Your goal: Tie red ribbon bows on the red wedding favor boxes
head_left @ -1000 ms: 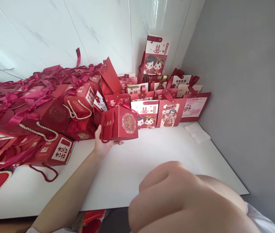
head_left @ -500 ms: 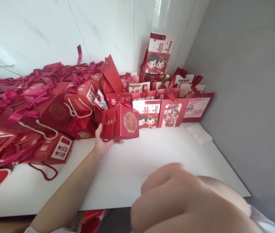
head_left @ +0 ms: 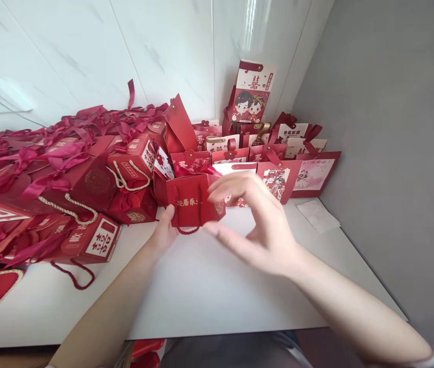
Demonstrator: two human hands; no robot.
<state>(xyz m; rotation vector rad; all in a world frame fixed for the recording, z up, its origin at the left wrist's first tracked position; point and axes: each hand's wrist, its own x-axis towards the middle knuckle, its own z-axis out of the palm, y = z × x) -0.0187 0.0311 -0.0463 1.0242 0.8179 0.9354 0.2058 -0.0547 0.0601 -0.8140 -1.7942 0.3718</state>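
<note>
A red gift box [head_left: 189, 199] with gold lettering and a dark red rope handle is held just above the white table. My left hand [head_left: 165, 227] grips its lower left side, the thumb showing at the edge and the other fingers hidden behind the box. At the box's right side is my right hand [head_left: 257, 220], its thumb and fingers apart. Its fingertips overlap the box in view; whether they touch it I cannot tell. Behind the box stand upright red and white gift bags [head_left: 235, 168], several with printed couples and ribbon handles.
Stacked red gift boxes [head_left: 94, 176] with pink ribbons fill the table's left side. One taller bag [head_left: 253, 92] stands above the others by the marble wall. A white paper [head_left: 318, 214] lies by the grey wall on the right. The white table [head_left: 201, 291] ends near my body.
My right hand has come up from the lower foreground to the box's right side. The box has turned, so its lettered face with the rope handle now faces me. My left hand still holds it.
</note>
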